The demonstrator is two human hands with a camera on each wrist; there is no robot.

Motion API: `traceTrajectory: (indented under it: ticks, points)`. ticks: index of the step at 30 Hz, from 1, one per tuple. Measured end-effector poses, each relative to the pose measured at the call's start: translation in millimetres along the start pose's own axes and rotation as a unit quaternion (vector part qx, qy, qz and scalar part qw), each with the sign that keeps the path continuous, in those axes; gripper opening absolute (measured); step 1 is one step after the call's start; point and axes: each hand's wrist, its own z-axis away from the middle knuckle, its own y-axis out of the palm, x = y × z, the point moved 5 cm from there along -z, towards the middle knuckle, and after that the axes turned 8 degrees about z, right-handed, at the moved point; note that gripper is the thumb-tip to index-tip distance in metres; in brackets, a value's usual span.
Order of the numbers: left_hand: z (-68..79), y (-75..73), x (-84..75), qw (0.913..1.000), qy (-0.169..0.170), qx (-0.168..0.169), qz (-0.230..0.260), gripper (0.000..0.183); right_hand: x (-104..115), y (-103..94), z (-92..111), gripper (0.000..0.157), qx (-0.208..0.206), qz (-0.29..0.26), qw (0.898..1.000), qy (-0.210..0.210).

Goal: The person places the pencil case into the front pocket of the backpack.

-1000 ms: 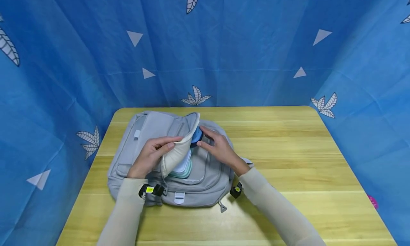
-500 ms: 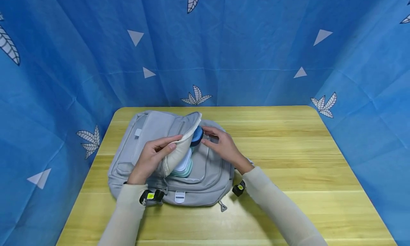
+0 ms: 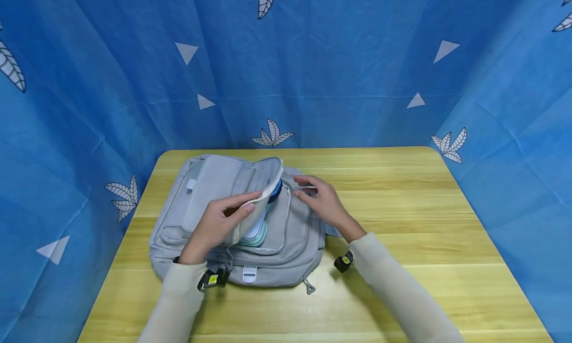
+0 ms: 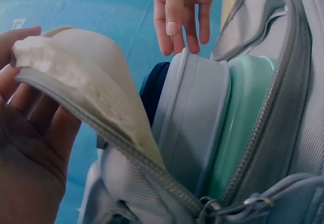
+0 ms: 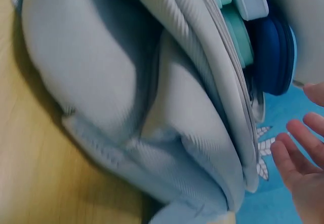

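A grey backpack (image 3: 214, 176) lies on the table with its front pocket unzipped. My left hand (image 3: 219, 224) pinches the edge of the pocket flap, whose cream lining (image 4: 91, 57) faces the contents. Inside the pocket sit a pale grey-blue box (image 4: 195, 112), mint-green boxes (image 4: 248, 89) and a dark blue rounded case (image 5: 273, 57). In the head view the flap partly covers them. My right hand (image 3: 328, 201) hovers over the right part of the backpack, fingers loosely bent, apart from the blue case and holding nothing.
The wooden table (image 3: 402, 224) extends to the right of the backpack. A zipper pull (image 3: 309, 287) hangs at the bag's near edge, and a white buckle (image 3: 250, 274) sits close by. A blue patterned curtain (image 3: 339, 75) surrounds the table.
My right hand has come off the blue case and drawn back to the right. My left hand has shifted slightly right, bringing the flap further over the boxes.
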Motion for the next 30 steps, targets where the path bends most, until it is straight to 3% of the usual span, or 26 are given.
traceTrajectory:
  ticks: [5,11,16,19,23,30]
  points:
    - [2.1,9.8,-6.8,0.9975,0.021,0.007,-0.067,0.038,-9,-10.5,3,0.046,-0.011,-0.001,1.0,-0.003]
    - [2.2,18.9,-12.4,0.988,0.054,0.008,-0.145,0.044,-18,-23.3,10,0.044,-0.019,-0.004,1.0,0.005]
    - [-1.7,23.4,-12.3,0.9804,0.077,0.002,-0.181,0.035,-25,-33.7,15,0.043,-0.021,0.006,1.0,0.019]
    - [-4.8,26.3,-10.8,0.9791,0.071,0.01,-0.191,0.035,-27,-39.3,19,0.042,-0.021,0.011,0.999,0.024]
    - [-7.8,33.1,-5.4,0.9773,0.048,0.047,-0.201,0.039,-30,-46.4,22,0.041,-0.023,0.022,0.999,0.027]
    - [-11.9,42.3,-3.1,0.9638,0.032,0.09,-0.249,0.042,-38,-56.7,26,0.041,-0.03,0.035,0.998,0.033]
